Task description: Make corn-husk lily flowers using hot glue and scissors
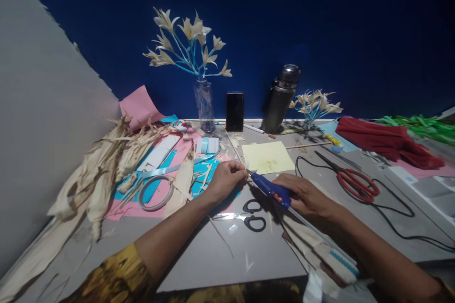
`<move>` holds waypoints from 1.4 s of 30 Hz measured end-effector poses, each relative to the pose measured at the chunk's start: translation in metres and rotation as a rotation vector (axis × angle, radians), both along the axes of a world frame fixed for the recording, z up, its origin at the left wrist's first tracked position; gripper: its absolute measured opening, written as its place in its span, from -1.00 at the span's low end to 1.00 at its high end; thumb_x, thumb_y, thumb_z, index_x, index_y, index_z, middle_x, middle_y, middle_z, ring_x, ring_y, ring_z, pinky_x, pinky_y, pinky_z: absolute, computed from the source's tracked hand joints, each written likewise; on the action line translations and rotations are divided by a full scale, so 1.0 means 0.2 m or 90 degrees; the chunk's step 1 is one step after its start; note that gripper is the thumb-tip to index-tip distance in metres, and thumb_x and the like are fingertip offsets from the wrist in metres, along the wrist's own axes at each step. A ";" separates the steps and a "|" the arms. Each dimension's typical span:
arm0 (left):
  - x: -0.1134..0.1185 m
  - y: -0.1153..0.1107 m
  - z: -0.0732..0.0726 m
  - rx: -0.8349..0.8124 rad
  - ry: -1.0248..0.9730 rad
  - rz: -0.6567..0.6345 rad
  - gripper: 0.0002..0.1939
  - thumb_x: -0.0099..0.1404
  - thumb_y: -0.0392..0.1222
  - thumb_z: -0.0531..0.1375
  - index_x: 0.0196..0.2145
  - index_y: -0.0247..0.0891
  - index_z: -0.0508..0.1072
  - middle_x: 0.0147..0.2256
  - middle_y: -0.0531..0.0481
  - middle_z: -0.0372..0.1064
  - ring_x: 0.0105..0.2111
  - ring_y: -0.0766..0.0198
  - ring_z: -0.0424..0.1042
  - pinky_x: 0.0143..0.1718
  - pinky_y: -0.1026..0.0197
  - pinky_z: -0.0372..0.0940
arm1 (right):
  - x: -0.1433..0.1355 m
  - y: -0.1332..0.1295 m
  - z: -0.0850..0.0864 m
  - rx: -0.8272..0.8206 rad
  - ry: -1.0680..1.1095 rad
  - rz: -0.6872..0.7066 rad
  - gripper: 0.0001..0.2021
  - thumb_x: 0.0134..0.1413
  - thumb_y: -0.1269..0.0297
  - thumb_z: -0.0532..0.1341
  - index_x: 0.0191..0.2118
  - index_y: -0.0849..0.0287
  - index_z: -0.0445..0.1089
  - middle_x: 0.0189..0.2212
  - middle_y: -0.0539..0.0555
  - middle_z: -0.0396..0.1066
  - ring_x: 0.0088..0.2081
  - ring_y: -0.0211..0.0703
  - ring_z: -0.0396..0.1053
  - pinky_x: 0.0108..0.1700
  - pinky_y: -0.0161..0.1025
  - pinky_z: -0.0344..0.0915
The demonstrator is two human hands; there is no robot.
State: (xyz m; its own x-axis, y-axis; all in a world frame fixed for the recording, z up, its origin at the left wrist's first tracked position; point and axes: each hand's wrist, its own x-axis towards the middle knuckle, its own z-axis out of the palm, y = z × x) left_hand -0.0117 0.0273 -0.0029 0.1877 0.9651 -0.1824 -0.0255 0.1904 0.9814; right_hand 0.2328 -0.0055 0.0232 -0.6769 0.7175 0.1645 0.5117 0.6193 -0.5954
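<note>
My right hand (298,191) is wrapped around a blue glue gun (272,189), with a clear glue stick out of its back end. The gun's nozzle points left and meets the fingertips of my left hand (229,177). Those fingers are pinched on a thin pale stick (234,146) that runs away from me toward the phone; a small pale scrap shows at the fingertips, partly hidden. Just beyond lies a yellow paper sheet (268,157) with a stain. Black-handled scissors (254,223) rest on the table below my hands.
Dried corn husks (103,184), a tape roll (156,193) and coloured paper lie left. Behind stand husk flowers in a clear bottle (204,109), a phone (235,111) and a flask (280,99). Red-handled scissors (357,184), a black cord (394,234) and red cloth (384,139) are right.
</note>
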 end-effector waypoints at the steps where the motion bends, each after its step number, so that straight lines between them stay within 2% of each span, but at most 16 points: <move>1: 0.00 0.00 0.00 0.002 0.002 -0.002 -0.93 0.02 -0.29 0.26 -0.54 -0.31 0.42 -0.60 -0.02 0.41 -0.63 0.37 0.32 -0.56 0.31 0.20 | 0.01 0.00 -0.01 0.005 -0.003 0.002 -0.81 0.23 0.37 0.13 -0.13 0.13 0.47 -0.27 0.12 0.49 -0.24 -0.08 0.40 -0.19 -0.22 0.30; 8: 0.00 0.00 0.00 -0.005 0.000 -0.011 -0.93 0.02 -0.29 0.26 -0.54 -0.31 0.42 -0.60 -0.01 0.39 -0.62 0.39 0.29 -0.55 0.30 0.19 | 0.03 0.01 -0.05 0.052 -0.008 -0.007 -0.81 0.25 0.37 0.10 -0.12 0.16 0.43 -0.28 0.14 0.48 -0.25 -0.07 0.40 -0.19 -0.21 0.30; 17: 0.00 0.01 -0.02 0.003 -0.001 -0.018 -0.91 0.02 -0.26 0.26 -0.53 -0.31 0.42 -0.59 0.00 0.39 -0.61 0.39 0.29 -0.54 0.30 0.20 | 0.04 0.02 -0.09 0.077 -0.006 -0.007 -0.80 0.33 0.25 0.08 -0.18 0.17 0.43 -0.32 0.15 0.49 -0.30 -0.08 0.39 -0.22 -0.20 0.31; 21: 0.00 0.00 -0.02 -0.008 -0.010 -0.016 -0.90 0.01 -0.25 0.27 -0.53 -0.31 0.41 -0.61 0.02 0.38 -0.63 0.39 0.29 -0.55 0.30 0.20 | 0.06 0.03 -0.11 0.099 0.021 0.004 -0.84 0.31 0.28 0.10 -0.15 0.16 0.40 -0.29 0.16 0.48 -0.29 -0.08 0.40 -0.21 -0.20 0.32; 42: -0.01 0.02 -0.04 -0.005 -0.021 -0.022 -0.88 0.01 -0.23 0.30 -0.53 -0.33 0.44 -0.59 -0.04 0.43 -0.62 0.37 0.33 -0.54 0.29 0.25 | 0.07 0.04 -0.09 0.064 -0.027 0.005 -0.90 0.29 0.35 0.10 -0.18 0.16 0.36 -0.32 0.11 0.42 -0.30 -0.12 0.35 -0.24 -0.26 0.23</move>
